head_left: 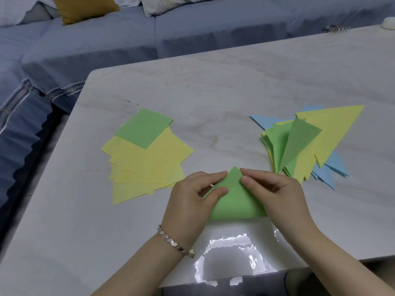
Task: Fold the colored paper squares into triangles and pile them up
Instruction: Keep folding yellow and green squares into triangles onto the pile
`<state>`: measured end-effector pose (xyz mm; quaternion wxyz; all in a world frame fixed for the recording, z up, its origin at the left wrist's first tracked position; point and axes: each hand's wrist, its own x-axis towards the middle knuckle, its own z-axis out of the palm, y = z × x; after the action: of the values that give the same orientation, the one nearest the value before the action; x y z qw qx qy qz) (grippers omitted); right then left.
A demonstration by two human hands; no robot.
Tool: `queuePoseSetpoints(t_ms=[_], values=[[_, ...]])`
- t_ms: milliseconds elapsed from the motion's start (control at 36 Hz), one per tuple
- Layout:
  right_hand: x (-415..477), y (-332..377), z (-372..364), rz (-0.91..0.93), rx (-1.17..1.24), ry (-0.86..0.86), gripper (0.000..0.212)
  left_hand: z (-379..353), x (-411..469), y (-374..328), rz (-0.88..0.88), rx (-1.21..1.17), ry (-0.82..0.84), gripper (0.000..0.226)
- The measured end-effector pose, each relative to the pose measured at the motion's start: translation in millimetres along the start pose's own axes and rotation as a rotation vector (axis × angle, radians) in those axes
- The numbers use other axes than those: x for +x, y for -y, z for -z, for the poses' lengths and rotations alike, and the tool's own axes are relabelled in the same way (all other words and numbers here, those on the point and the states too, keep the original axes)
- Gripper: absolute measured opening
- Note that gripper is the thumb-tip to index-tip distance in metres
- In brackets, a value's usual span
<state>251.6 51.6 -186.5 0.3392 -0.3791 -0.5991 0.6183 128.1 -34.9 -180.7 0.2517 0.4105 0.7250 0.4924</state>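
Note:
A green paper sheet (237, 199) lies bent over into a triangle near the table's front edge, its apex pointing away from me. My left hand (190, 199) pinches its left side near the apex, and my right hand (275, 193) pinches the right side, fingertips almost meeting at the tip. To the left lies a loose stack of unfolded squares (145, 163), yellow with one green square (144, 128) on top. On the right sits a pile of folded triangles (310, 144) in green, yellow and blue.
The pale marble table (213, 92) extends far back; its front edge is close to my wrists. A metal clip (336, 29) and a white object (389, 23) sit at the far right edge. A blue sofa (85, 45) with cushions stands behind and to the left.

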Motion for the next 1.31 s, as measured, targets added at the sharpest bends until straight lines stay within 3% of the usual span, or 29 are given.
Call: queuePoseSetpoints(t_ms=[806,944,1306], values=[[4.9,6.0,-0.1,0.067,-0.061,0.027,0.026,1.3,-4.0,-1.2,-0.064,0.035,0.014,0.035],[4.6,5.6,0.5,0.087,-0.081,0.049,0.027,0.9,-5.4,-0.1,-0.096,0.048,0.006,0.024],[8.8,1.8,3.6,0.09,-0.11,0.11,0.028,-2.2,-4.9,1.5,-0.065,0.073,0.015,0.021]])
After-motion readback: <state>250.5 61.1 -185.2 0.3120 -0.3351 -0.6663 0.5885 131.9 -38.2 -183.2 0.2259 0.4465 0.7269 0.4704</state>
